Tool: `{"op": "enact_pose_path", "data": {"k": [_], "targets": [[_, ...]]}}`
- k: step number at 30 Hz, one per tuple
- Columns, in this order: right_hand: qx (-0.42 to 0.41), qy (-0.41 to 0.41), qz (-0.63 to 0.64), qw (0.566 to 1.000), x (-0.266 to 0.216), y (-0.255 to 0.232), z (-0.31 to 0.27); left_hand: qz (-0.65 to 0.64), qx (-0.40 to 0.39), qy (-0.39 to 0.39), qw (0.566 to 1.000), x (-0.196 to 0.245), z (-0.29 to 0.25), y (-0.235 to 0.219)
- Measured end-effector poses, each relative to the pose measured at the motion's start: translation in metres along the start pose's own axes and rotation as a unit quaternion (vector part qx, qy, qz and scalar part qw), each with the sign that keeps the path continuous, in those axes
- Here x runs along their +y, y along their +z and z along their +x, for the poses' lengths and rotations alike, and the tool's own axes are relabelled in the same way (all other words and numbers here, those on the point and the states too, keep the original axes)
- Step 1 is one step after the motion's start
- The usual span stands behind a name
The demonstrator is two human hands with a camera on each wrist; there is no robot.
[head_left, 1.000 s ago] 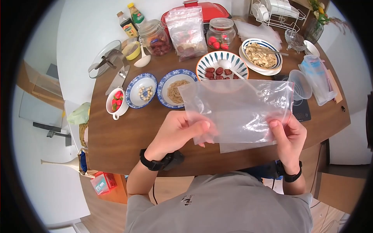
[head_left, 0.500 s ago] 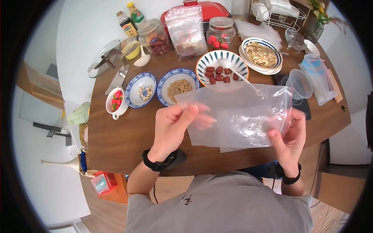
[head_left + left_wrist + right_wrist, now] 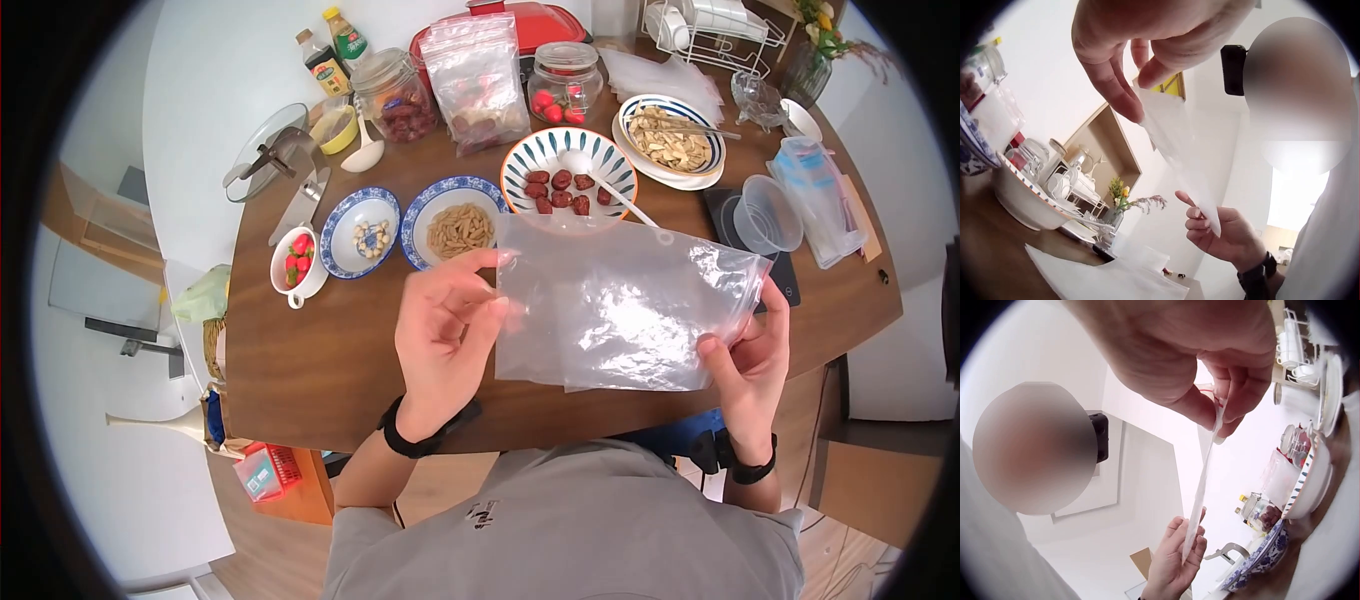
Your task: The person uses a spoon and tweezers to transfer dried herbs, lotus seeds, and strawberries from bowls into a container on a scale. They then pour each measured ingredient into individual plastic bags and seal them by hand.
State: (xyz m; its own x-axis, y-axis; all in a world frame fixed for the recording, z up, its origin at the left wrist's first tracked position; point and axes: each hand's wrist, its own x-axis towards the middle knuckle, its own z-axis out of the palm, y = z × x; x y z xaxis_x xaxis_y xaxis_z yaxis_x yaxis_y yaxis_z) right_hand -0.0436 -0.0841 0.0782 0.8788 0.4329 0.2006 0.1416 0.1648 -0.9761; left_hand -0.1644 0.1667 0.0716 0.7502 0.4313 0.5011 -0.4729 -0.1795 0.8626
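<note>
A clear plastic zip bag is held up flat over the near part of the table, between both hands. My left hand pinches its left edge with thumb and fingertips; some fingers show through the film. At the opposite end, my right hand pinches the side with the red zip strip, thumb in front and fingers behind. Seen nearly edge-on in the left wrist view, the bag looks thin and flat. More clear bags lie on the table below it.
Beyond the bag stand a bowl of red dates, a blue-rimmed bowl of pale strips, a bowl of small pale pieces and a cup of strawberries. A plastic tub stands at right, near a dark scale.
My left hand has slid outward from across the bag to its left edge and risen a little. The bag has shifted slightly rightward and tilted, right end lower. My right hand keeps its grip.
</note>
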Motion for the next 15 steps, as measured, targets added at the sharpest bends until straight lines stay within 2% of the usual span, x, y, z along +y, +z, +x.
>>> {"op": "enact_pose_path", "data": {"k": [1, 3, 4, 6, 9, 13, 15], "targets": [[-0.002, -0.004, 0.003, 1.0, 0.001, 0.001, -0.001, 0.001, 0.001, -0.001, 1.0, 0.002, 0.001, -0.003], [-0.006, -0.009, 0.006, 1.0, 0.001, 0.001, -0.002, 0.074, -0.097, -0.027, 0.992, 0.009, 0.005, -0.007], [-0.015, -0.01, 0.004, 1.0, 0.001, 0.0, -0.002, 0.074, -0.096, -0.026, 0.992, 0.015, 0.007, -0.007], [-0.022, -0.013, 0.001, 1.0, 0.0, -0.001, -0.002, 0.005, -0.094, -0.169, 0.981, 0.026, 0.011, -0.006], [-0.027, -0.004, 0.016, 1.0, -0.001, -0.001, -0.003, 0.013, -0.137, -0.131, 0.982, 0.026, 0.011, -0.009], [-0.034, 0.02, 0.028, 0.999, 0.0, -0.007, -0.003, 0.0, -0.171, -0.133, 0.976, 0.027, 0.012, -0.008], [-0.047, 0.029, 0.038, 0.998, 0.002, -0.014, -0.003, 0.001, -0.214, -0.137, 0.967, 0.025, 0.013, -0.01]]}}
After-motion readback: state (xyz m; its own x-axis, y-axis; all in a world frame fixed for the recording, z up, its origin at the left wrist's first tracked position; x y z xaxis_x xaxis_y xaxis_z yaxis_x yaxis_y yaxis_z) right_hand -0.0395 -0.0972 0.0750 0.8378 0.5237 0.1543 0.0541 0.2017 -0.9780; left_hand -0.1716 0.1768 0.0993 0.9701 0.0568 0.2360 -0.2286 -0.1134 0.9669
